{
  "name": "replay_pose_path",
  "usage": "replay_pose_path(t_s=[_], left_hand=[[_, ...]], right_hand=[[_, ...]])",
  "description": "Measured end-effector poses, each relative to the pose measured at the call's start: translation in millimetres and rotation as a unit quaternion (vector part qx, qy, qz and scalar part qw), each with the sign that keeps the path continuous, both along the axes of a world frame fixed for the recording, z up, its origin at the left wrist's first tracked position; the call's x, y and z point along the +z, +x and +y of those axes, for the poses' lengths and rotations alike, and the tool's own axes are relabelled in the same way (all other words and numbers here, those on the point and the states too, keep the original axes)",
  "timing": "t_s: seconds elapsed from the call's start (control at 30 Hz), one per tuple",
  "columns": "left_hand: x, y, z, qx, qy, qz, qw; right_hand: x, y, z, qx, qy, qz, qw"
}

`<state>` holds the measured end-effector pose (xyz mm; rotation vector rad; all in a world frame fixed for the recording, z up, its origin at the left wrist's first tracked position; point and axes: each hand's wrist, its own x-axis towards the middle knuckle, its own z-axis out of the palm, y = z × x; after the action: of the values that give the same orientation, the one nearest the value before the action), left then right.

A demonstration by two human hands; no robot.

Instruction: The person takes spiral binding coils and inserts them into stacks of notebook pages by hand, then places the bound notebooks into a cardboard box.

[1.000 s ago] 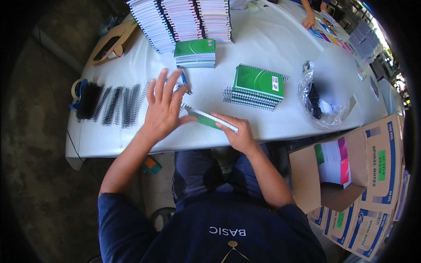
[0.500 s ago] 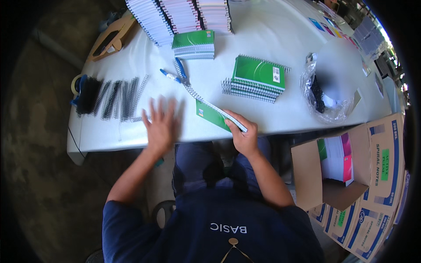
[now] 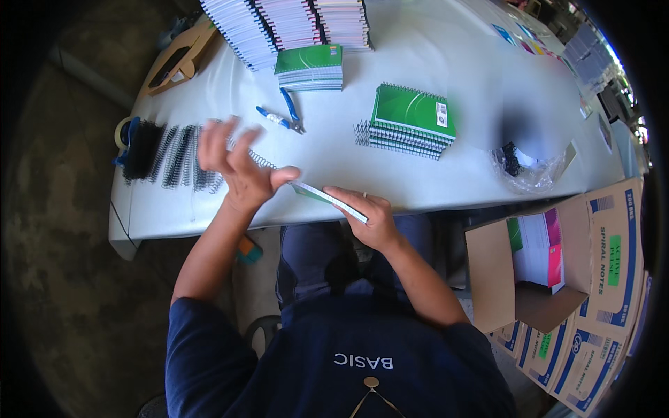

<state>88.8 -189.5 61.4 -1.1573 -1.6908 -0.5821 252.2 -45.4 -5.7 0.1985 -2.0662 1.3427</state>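
A small green-covered notebook (image 3: 322,196) is tilted edge-up near the table's front edge. My right hand (image 3: 368,214) is closed around its near end. From the notebook's far end a thin dark spiral coil (image 3: 263,161) reaches left, partly behind my left hand (image 3: 240,166). That hand is raised with fingers spread and slightly blurred, its thumb near the notebook's end; I cannot tell whether it touches the coil. Left of it lie several loose black spiral coils (image 3: 171,157). Just beyond the notebook rest blue-handled pliers (image 3: 291,110) and a blue-and-white pen-like tool (image 3: 272,117).
Green spiral notebooks (image 3: 411,111) stand piled at centre right. Another green stack (image 3: 309,64) sits before tall notebook piles (image 3: 289,24). A tape roll (image 3: 124,134) is at the left edge, clear plastic wrap (image 3: 526,180) at right. An open carton (image 3: 491,279) holds notebooks beside the table.
My left hand has lifted from the table toward the coil and notebook. My right hand has shifted slightly left, turning the notebook more edge-on. The coil now extends leftward.
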Motion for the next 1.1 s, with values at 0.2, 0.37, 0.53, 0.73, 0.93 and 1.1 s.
replay_pose_path(t_s=[0.2,0.37,0.53,0.73,0.93,1.1], left_hand=[[-94,76,-57,-0.087,-0.35,-0.1,0.927],[-56,20,-29,0.012,-0.086,-0.068,0.994],[-103,58,-62,-0.064,-0.351,0.04,0.933],[-98,55,-21,-0.098,-0.113,-0.177,0.973],[-37,44,-3,-0.046,-0.035,0.062,0.996],[-102,84,-36,-0.217,-0.262,-0.115,0.933]], right_hand=[[1,1,-4,-0.049,-0.011,0.038,0.998],[4,0,-14,0.013,0.049,0.06,0.997],[-1,-2,-3,-0.018,0.05,0.068,0.996],[3,-2,-9,0.001,0.054,0.055,0.997],[-6,-8,-6,0.019,0.115,0.094,0.989],[-8,-9,-6,-0.027,0.046,0.051,0.997]])
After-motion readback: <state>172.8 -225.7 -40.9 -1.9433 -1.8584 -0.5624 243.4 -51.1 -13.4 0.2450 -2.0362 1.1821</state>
